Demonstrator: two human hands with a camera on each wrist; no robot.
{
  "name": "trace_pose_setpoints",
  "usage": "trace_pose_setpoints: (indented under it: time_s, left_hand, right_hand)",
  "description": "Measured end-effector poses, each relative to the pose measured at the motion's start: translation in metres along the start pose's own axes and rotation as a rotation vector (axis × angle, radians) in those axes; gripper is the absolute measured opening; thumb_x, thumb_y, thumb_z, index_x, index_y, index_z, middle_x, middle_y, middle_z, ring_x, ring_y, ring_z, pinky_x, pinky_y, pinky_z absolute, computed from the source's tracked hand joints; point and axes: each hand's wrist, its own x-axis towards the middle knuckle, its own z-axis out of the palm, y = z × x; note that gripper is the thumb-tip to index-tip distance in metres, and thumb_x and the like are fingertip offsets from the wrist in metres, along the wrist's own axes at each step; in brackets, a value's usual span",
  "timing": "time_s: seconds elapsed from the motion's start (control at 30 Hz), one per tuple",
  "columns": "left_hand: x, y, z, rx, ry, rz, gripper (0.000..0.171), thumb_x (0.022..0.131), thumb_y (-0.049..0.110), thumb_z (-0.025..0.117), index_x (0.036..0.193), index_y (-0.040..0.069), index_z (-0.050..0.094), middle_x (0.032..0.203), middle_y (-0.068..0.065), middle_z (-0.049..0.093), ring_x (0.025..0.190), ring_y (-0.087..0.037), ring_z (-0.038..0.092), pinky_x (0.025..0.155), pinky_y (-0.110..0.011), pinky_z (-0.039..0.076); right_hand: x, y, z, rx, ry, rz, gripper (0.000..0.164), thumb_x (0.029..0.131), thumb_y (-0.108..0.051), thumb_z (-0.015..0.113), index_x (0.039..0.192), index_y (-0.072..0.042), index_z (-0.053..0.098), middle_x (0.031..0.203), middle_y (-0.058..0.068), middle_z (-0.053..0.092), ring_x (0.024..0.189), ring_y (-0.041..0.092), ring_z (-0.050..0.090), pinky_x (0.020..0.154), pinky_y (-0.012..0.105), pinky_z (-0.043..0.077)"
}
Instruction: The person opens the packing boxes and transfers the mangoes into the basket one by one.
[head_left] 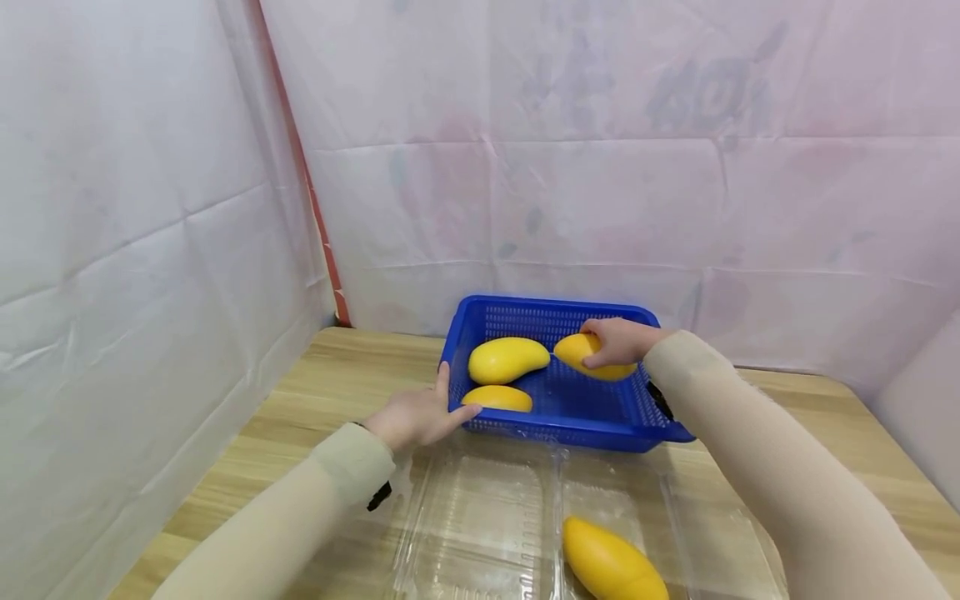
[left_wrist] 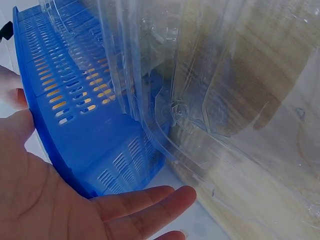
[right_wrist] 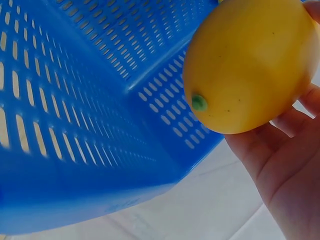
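Observation:
In the head view a blue plastic basket (head_left: 577, 432) stands by the back wall with yellow mangoes in it. My right hand (head_left: 618, 342) grips a mango (head_left: 573, 348) inside its right part; the right wrist view shows this mango (right_wrist: 250, 65) with a small green stem end. Two other mangoes, a paler curved one (head_left: 508, 358) and a deeper yellow one (head_left: 498, 398), lie at the basket's left. My left hand (head_left: 420, 414) touches the basket's near left corner, thumb on the rim; in the left wrist view its fingers (left_wrist: 150, 210) reach out straight beneath the basket (left_wrist: 95, 145).
A clear plastic clamshell box (head_left: 480, 517) lies on the wooden table (head_left: 300, 442) in front of the basket. One mango (head_left: 611, 562) sits in its right part. White sheeting (head_left: 600, 208) hangs behind and at the left side.

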Motion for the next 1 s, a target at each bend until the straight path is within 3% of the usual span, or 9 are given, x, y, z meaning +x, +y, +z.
trace_pose_setpoints:
  time_s: [0.27, 0.5, 1.0]
  left_hand:
    - [0.003, -0.002, 0.0, 0.014, 0.003, 0.002, 0.101, 0.083, 0.077, 0.025, 0.149, 0.007, -0.006, 0.065, -0.002, 0.057, 0.045, -0.017, 0.044, 0.045, -0.031, 0.032]
    - [0.005, 0.001, 0.002, 0.025, -0.008, -0.011, 0.101, 0.083, 0.077, 0.025, 0.149, 0.007, -0.007, 0.067, -0.001, 0.057, 0.045, -0.017, 0.043, 0.045, -0.029, 0.031]
    - [0.001, -0.003, 0.005, 0.032, 0.0, -0.015, 0.102, 0.083, 0.077, 0.024, 0.149, 0.006, -0.007, 0.063, -0.002, 0.055, 0.041, -0.015, 0.036, 0.043, -0.028, 0.028]
  right_hand:
    - [0.006, 0.004, 0.003, 0.006, -0.016, 0.058, 0.06, 0.082, -0.034, 0.067, 0.127, 0.001, 0.048, 0.11, 0.015, 0.057, 0.089, 0.027, 0.05, 0.079, 0.044, 0.044]
    - [0.012, 0.007, 0.006, -0.004, -0.025, 0.047, 0.061, 0.082, -0.033, 0.066, 0.127, 0.003, 0.048, 0.11, 0.017, 0.056, 0.088, 0.028, 0.05, 0.078, 0.043, 0.045]
    - [0.026, 0.013, 0.019, -0.01, -0.08, 0.109, 0.066, 0.081, -0.034, 0.066, 0.133, 0.002, 0.044, 0.118, 0.02, 0.054, 0.095, 0.03, 0.049, 0.084, 0.047, 0.042]
